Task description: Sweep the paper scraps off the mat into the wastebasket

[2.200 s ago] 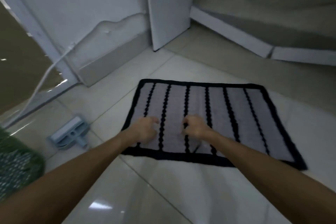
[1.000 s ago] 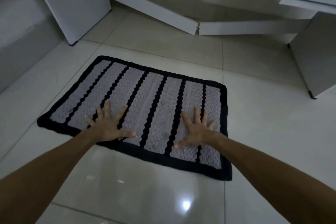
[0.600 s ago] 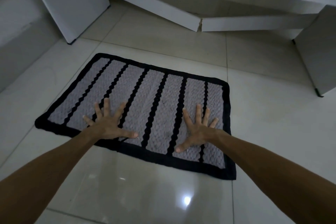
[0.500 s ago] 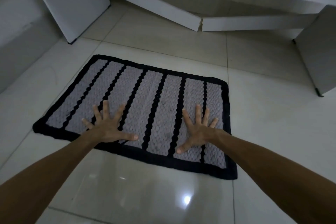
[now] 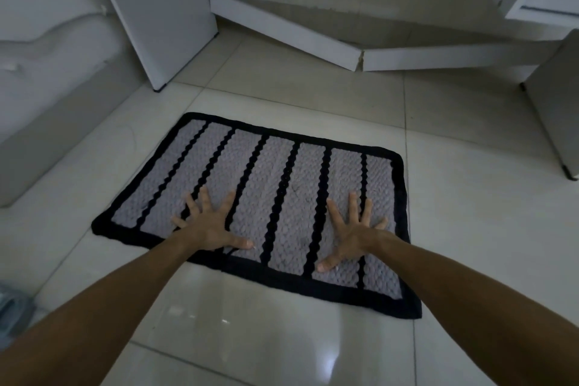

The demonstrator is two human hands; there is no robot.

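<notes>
Since a moment ago your hands have barely shifted. Your left hand point(image 5: 209, 226) and right hand point(image 5: 353, 234) press flat, fingers spread apart, the mat point(image 5: 275, 185) lying beneath and beyond your fingertips.

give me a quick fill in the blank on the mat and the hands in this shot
1. Both hands lie on the mat with fingers ____.
2. The mat's border is ____ in colour.
3. The left hand and right hand rest near the mat's ____ edge, the one closest to the person.
4. The mat lies on a ____ floor.

Missing words: spread; black; near; tiled
</notes>
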